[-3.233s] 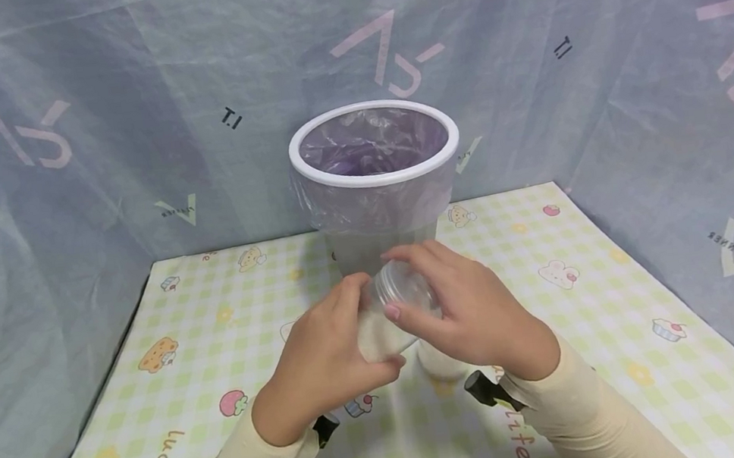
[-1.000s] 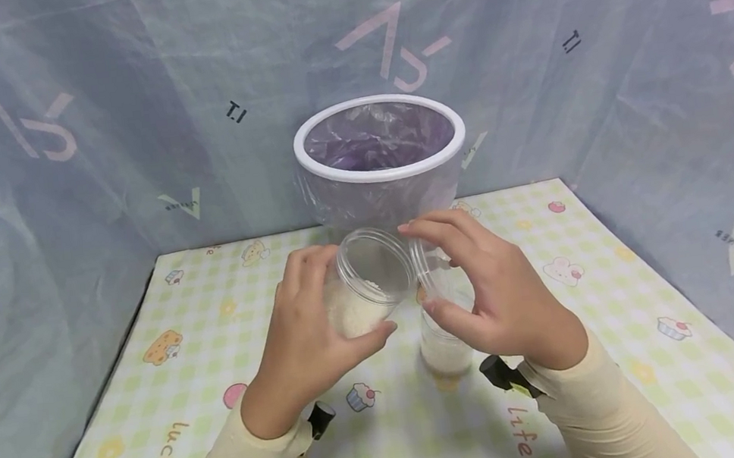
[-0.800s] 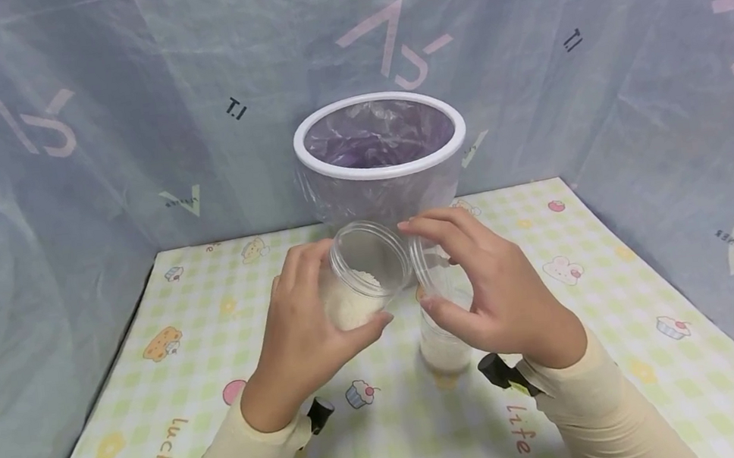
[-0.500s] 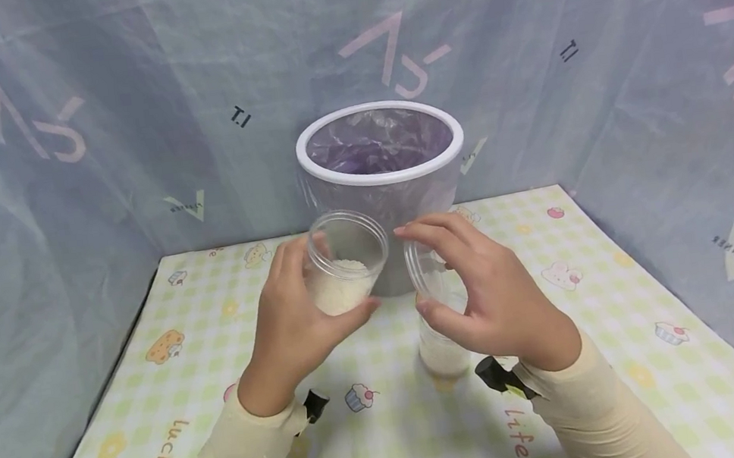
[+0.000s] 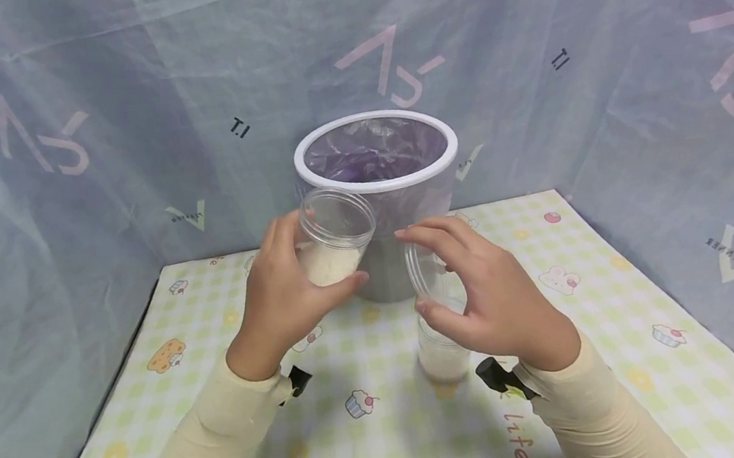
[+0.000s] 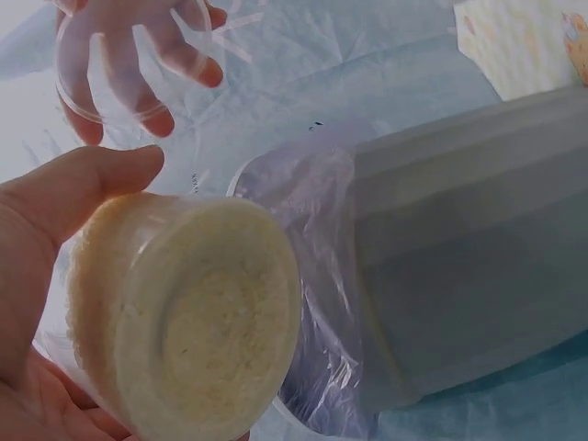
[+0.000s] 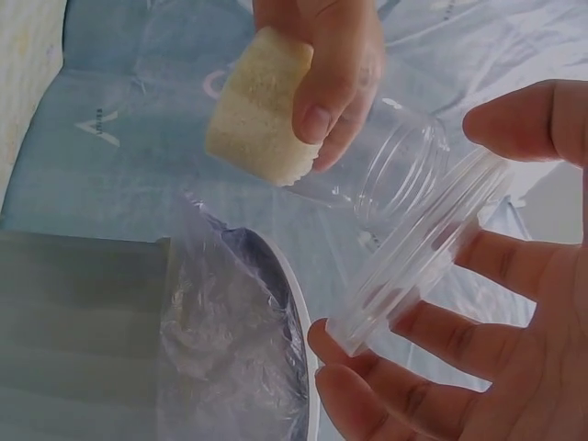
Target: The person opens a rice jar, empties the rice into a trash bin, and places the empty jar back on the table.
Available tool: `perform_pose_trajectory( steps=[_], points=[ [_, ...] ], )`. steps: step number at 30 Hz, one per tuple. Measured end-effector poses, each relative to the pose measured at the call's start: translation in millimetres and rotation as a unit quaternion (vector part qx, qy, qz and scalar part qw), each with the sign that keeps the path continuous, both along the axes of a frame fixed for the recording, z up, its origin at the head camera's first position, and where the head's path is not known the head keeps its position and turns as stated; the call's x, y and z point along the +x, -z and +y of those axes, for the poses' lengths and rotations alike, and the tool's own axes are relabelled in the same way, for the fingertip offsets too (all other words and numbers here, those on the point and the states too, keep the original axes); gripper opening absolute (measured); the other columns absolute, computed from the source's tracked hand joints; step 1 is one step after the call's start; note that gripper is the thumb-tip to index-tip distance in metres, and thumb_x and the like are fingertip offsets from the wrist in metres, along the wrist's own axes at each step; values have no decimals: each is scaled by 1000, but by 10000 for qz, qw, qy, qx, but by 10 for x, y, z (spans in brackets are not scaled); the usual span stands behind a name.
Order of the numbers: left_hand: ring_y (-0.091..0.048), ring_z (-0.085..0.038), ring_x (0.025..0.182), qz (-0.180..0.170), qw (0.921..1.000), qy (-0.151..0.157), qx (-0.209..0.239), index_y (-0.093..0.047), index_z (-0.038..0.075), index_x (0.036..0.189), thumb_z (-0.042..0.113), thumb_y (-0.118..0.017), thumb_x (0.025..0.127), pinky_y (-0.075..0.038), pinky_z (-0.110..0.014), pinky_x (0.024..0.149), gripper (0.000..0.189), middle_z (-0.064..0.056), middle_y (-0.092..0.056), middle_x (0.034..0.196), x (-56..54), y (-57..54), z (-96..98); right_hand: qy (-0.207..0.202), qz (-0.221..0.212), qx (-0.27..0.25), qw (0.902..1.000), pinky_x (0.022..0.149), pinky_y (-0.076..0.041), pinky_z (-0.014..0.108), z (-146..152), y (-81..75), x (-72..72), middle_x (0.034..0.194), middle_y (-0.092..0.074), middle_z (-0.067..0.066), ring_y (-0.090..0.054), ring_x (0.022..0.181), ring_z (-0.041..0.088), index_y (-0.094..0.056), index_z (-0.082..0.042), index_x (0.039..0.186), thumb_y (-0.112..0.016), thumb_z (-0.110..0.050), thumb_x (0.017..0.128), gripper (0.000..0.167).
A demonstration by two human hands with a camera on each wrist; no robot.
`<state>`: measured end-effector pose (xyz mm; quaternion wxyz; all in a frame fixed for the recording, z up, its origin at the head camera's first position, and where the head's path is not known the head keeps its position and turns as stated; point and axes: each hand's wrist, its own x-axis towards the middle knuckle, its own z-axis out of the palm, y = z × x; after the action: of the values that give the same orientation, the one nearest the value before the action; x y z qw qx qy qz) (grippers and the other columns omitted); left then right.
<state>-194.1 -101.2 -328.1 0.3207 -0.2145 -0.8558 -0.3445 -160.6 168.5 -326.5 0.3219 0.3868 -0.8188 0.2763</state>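
My left hand (image 5: pixel 284 285) grips a clear plastic jar (image 5: pixel 334 241), its mouth uncovered and tilted toward the bin. Pale, rice-like grains (image 6: pixel 220 322) fill its lower part, seen through the base in the left wrist view. My right hand (image 5: pixel 485 291) holds a clear round lid (image 7: pixel 423 248) by its edge between thumb and fingers. Behind the lid, a second clear jar (image 5: pixel 443 357) with whitish contents stands on the table, its upper part overlapped by the lid and right hand. The bin (image 5: pixel 387 257) has a white rim ring and a clear liner bag.
The bin stands at the back middle of the table, near a grey-blue cloth backdrop (image 5: pixel 217 72). A green checked tablecloth (image 5: pixel 380 449) with cartoon prints covers the table. Cloth also hangs along the left and right sides.
The lid has come off the left hand's jar. The left hand has since carried the jar up and left, toward the bin's rim. The right hand stays about in place with the lid.
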Motion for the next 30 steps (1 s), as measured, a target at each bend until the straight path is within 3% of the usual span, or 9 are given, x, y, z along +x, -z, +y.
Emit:
perform_pose_trajectory(
  steps=[9, 16, 22, 30],
  points=[
    [-61, -27, 105, 178, 9987, -313, -361, -53, 10, 139, 48, -97, 61, -52, -46, 80, 97, -10, -60, 124, -121, -188, -79, 44, 24, 63, 10000, 86, -52, 33, 18, -14, 0, 141, -57, 0, -60, 113, 12, -55, -19, 148, -67, -31, 81, 68],
    [-60, -29, 96, 469, 9953, -471, -699, -55, 8, 134, 47, -97, 59, -50, -46, 75, 94, -11, -59, 115, -207, -311, -140, 31, -44, 123, 9999, 97, -53, 39, 10, -13, 4, 140, -58, -1, -61, 123, 16, -58, -19, 145, -65, -29, 81, 65],
    [-54, -28, 86, 712, 9906, -527, -1040, -56, 5, 127, 45, -97, 59, -48, -46, 70, 89, -10, -57, 108, -286, -403, -127, 39, -22, 215, 9998, 96, -53, 37, 6, -22, 9, 139, -59, 0, -61, 122, 16, -59, -19, 143, -64, -28, 80, 64],
    [-54, -29, 85, 950, 9852, -582, -1303, -56, 2, 121, 43, -97, 58, -46, -49, 68, 85, -11, -56, 102, -414, -500, -141, 105, -113, 339, 9993, 90, -54, 36, 22, -27, 29, 140, -58, -3, -61, 120, 14, -58, -23, 144, -64, -27, 78, 66]
  ],
)
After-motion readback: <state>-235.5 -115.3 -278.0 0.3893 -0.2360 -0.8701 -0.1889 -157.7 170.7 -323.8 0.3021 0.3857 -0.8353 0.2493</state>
